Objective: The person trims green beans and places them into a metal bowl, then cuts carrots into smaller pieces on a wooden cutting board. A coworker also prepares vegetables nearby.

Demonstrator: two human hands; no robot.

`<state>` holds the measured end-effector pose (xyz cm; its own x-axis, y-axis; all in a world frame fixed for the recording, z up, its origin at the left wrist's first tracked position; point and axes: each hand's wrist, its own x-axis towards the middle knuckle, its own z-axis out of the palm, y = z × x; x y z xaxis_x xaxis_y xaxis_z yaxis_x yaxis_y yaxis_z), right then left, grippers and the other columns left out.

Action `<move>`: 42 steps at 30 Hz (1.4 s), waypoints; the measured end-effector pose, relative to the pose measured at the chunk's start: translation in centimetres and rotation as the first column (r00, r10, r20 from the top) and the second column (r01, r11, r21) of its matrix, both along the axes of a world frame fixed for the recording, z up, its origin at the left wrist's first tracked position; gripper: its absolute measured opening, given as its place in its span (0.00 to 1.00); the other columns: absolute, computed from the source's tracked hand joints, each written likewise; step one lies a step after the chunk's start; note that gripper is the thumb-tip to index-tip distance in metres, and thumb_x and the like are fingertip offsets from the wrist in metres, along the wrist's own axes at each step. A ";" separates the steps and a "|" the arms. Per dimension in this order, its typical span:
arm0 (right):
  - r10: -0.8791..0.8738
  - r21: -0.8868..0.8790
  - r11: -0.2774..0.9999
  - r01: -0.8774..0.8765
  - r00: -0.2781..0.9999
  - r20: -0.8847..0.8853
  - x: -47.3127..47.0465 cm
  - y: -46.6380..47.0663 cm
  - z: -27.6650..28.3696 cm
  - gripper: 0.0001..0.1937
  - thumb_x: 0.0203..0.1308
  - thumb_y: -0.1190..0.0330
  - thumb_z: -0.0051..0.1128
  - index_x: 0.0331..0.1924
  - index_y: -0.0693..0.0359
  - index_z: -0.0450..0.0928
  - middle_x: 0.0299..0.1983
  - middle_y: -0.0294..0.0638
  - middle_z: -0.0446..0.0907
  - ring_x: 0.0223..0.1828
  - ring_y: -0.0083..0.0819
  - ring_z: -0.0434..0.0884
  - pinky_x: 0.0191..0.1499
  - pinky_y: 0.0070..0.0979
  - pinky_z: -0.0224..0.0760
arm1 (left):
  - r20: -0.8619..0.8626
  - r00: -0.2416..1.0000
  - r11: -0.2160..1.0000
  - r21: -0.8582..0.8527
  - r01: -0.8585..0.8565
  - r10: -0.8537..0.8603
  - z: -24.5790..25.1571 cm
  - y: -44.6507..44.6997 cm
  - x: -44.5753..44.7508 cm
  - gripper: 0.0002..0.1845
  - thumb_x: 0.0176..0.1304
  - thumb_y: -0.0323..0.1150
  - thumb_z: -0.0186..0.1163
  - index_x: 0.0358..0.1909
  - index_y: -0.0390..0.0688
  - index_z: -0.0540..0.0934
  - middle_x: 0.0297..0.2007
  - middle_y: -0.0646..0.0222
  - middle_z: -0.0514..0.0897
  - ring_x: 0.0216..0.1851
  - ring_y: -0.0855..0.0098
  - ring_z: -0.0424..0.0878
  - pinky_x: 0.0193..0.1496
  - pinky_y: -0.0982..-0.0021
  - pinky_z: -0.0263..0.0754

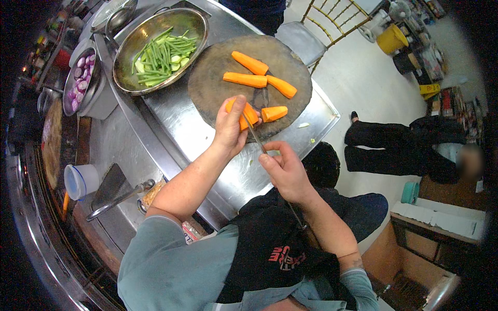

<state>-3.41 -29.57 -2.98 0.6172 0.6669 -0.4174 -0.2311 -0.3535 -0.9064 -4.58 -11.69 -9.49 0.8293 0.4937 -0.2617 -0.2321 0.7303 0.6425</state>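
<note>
My left hand [227, 134] grips a peeled carrot piece [250, 117] above the near edge of a round wooden chopping board [212, 66]. My right hand [286, 171] holds a knife [255, 136], its blade touching the carrot close to my left thumb. The knife's handle is mostly hidden in my fingers. Several peeled carrots lie on the board: long ones such as this whole-looking carrot [245, 79] toward the middle, and a short cut piece [274, 113] just right of my left hand.
A large metal bowl [126, 74] of green beans and pale green slices stands left of the board. Farther left sits a bowl of cut purple onions [81, 83]. The steel table's corner [336, 114] juts out at right. A chair [301, 41] and another person [385, 149] are beyond.
</note>
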 end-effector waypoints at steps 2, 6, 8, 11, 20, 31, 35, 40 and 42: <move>0.015 -0.063 0.998 -0.012 0.999 0.033 0.0 0.1 0.1 0.19 0.67 0.60 0.58 0.52 0.65 0.69 0.19 0.31 0.70 0.20 0.16 0.65 0.23 0.22 0.56 | -0.010 1.000 1.000 0.011 0.013 -0.013 0.0 0.1 0.0 0.21 0.66 0.50 0.61 0.44 0.44 0.71 0.34 0.66 0.79 0.34 0.67 0.83 0.37 0.63 0.83; 0.017 -0.053 0.998 -0.015 0.999 0.038 0.1 0.2 0.1 0.20 0.67 0.60 0.58 0.52 0.66 0.69 0.20 0.32 0.71 0.20 0.17 0.66 0.22 0.22 0.57 | -0.050 0.999 0.998 0.065 0.017 -0.014 -0.2 0.3 0.0 0.21 0.66 0.50 0.62 0.43 0.43 0.71 0.33 0.67 0.79 0.32 0.68 0.83 0.34 0.65 0.83; 0.002 -0.069 0.998 0.000 0.999 0.032 0.1 0.3 -0.1 0.19 0.67 0.60 0.58 0.52 0.66 0.69 0.20 0.32 0.72 0.20 0.17 0.66 0.22 0.22 0.57 | -0.082 0.996 0.996 0.079 0.031 -0.025 -0.2 0.4 0.1 0.22 0.66 0.51 0.62 0.43 0.42 0.71 0.32 0.67 0.78 0.31 0.69 0.82 0.34 0.66 0.83; -0.009 -0.010 1.000 0.009 0.997 -0.081 0.5 0.2 -0.4 0.19 0.69 0.58 0.56 0.53 0.64 0.69 0.20 0.30 0.69 0.17 0.17 0.64 0.20 0.22 0.56 | -0.120 0.991 0.996 0.070 0.063 -0.055 -0.1 0.4 0.1 0.24 0.66 0.54 0.60 0.43 0.43 0.71 0.33 0.66 0.78 0.32 0.68 0.82 0.34 0.65 0.83; -0.038 0.250 0.941 0.227 0.807 -0.590 2.7 -1.3 0.0 0.19 0.72 0.54 0.47 0.55 0.60 0.68 0.19 0.33 0.65 0.11 0.20 0.60 0.14 0.21 0.53 | -0.164 0.986 0.987 -0.155 -0.041 0.015 -0.1 1.5 0.6 0.30 0.66 0.62 0.54 0.47 0.43 0.72 0.37 0.63 0.78 0.37 0.63 0.82 0.41 0.62 0.82; 0.056 0.293 0.929 0.226 0.697 -0.714 2.4 -1.3 -1.6 0.20 0.72 0.54 0.47 0.56 0.60 0.68 0.20 0.34 0.66 0.11 0.22 0.62 0.14 0.22 0.54 | 0.186 0.942 0.889 -0.321 0.328 -0.280 -0.7 1.7 0.2 0.17 0.70 0.50 0.56 0.47 0.48 0.76 0.46 0.61 0.81 0.52 0.55 0.81 0.53 0.54 0.77; 0.040 0.288 0.927 0.243 0.697 -0.716 2.4 -1.5 -1.6 0.20 0.72 0.54 0.48 0.56 0.60 0.68 0.20 0.34 0.66 0.11 0.22 0.62 0.15 0.22 0.54 | 0.199 0.934 0.905 -0.255 0.341 -0.296 -1.1 2.3 0.0 0.14 0.68 0.45 0.59 0.48 0.49 0.76 0.44 0.64 0.82 0.50 0.57 0.81 0.53 0.54 0.77; 0.025 0.305 0.920 0.248 0.737 -0.675 2.7 -1.8 -1.3 0.19 0.70 0.58 0.51 0.57 0.60 0.68 0.20 0.33 0.66 0.12 0.21 0.62 0.16 0.21 0.55 | -0.003 0.980 0.971 -0.131 0.198 -0.201 -1.0 2.6 0.4 0.12 0.66 0.36 0.62 0.46 0.46 0.74 0.40 0.65 0.81 0.42 0.64 0.82 0.47 0.60 0.80; -0.009 0.298 0.919 0.257 0.771 -0.637 3.1 -2.1 -1.0 0.18 0.69 0.60 0.52 0.57 0.60 0.68 0.20 0.33 0.66 0.12 0.21 0.62 0.15 0.21 0.54 | -0.118 0.989 0.995 0.042 0.095 -0.089 -1.1 2.9 0.7 0.11 0.65 0.34 0.62 0.45 0.44 0.73 0.39 0.65 0.81 0.40 0.65 0.82 0.44 0.63 0.81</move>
